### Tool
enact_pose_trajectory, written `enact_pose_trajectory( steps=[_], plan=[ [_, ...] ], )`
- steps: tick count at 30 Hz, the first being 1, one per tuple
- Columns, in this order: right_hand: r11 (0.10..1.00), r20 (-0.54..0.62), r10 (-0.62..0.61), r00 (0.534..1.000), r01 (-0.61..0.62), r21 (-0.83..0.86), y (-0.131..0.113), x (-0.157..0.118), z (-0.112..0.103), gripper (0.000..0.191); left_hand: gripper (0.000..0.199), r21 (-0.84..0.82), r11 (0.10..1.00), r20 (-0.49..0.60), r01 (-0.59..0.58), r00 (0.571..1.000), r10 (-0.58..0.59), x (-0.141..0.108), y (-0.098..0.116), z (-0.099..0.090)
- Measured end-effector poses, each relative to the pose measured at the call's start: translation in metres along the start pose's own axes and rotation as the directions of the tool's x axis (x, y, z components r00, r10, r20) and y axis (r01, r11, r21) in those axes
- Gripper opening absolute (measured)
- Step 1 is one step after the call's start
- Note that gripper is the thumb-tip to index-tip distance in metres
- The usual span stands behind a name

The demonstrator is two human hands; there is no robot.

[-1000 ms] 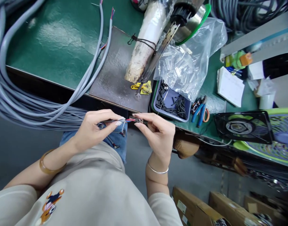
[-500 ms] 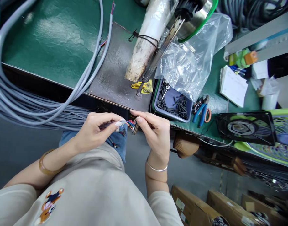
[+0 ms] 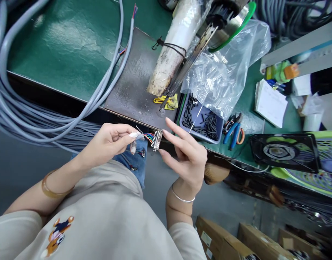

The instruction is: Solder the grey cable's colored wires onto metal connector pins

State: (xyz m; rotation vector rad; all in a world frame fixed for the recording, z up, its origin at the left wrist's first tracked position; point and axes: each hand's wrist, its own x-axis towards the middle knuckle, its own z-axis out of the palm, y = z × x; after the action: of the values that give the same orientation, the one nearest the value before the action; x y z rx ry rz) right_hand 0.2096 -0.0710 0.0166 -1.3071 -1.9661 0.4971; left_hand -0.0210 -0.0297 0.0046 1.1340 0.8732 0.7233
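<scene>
My left hand (image 3: 115, 142) is closed in a pinch on the end of a grey cable (image 3: 140, 136). Red, blue, green and orange wires (image 3: 149, 137) fan out of it to the pins of a metal D-sub connector (image 3: 157, 140). At the connector's two ends are the thumb and a finger of my right hand (image 3: 183, 151), with the index finger stretched out above. A thin solder wire (image 3: 196, 119) slants down behind the right hand; its end is hidden. Just beyond, a soldering iron (image 3: 186, 65) points its tip down over a dark board.
Grey cables (image 3: 84, 117) loop over the bench edge at left. A purple tray (image 3: 201, 122) holds black sleeves, beside a clear bag (image 3: 217, 79) of plastic parts. Pliers (image 3: 233, 131), a notepad (image 3: 271, 103) and a black fan (image 3: 283, 151) lie rightward. Cardboard boxes (image 3: 222, 238) stand below.
The right hand has shifted right and spread its fingers, from a pinch to a hold at the connector's ends. The connector has turned, showing more of its metal face. The left hand keeps its pinch.
</scene>
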Motion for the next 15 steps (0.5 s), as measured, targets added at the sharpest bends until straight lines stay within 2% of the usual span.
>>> enact_pose_trajectory(
  steps=[2,4,5,7,9,10,12,15],
  plan=[
    [0.998,0.047,-0.057,0.997,0.058,-0.034,-0.001,-0.001,0.003,0.039,0.025,0.001,1.0,0.013,0.011,1.0,-0.011,0.0,0.0,0.0],
    [0.997,-0.006,-0.067,0.998,0.066,-0.031,-0.002,-0.002,0.01,0.036,0.022,0.016,1.0,0.027,-0.01,1.0,0.009,-0.001,0.0,0.0],
    [0.999,-0.049,-0.028,0.998,0.027,-0.019,-0.002,-0.002,0.014,0.033,0.021,0.026,0.999,0.031,-0.027,0.999,0.026,-0.002,-0.001,0.001],
    [0.99,-0.088,0.136,0.987,-0.132,0.058,-0.004,-0.003,0.022,0.033,0.019,0.041,0.998,0.025,-0.057,0.998,0.056,-0.003,-0.001,0.003],
    [0.936,-0.033,0.305,0.952,-0.294,0.193,-0.006,-0.001,0.025,0.038,0.019,0.046,0.996,0.013,-0.073,0.997,0.073,-0.004,-0.001,0.004],
    [0.901,0.01,0.353,0.936,-0.342,0.268,-0.007,0.0,0.026,0.04,0.019,0.043,0.996,0.008,-0.076,0.997,0.076,-0.005,-0.002,0.005],
    [0.84,0.073,0.387,0.919,-0.385,0.382,-0.009,0.004,0.025,0.04,0.017,0.026,0.996,0.005,-0.081,0.997,0.08,-0.006,-0.002,0.005],
    [0.803,0.088,0.403,0.911,-0.398,0.444,-0.011,0.008,0.023,0.039,0.018,-0.001,0.997,-0.001,-0.083,0.997,0.083,-0.006,-0.002,0.005]
  ],
)
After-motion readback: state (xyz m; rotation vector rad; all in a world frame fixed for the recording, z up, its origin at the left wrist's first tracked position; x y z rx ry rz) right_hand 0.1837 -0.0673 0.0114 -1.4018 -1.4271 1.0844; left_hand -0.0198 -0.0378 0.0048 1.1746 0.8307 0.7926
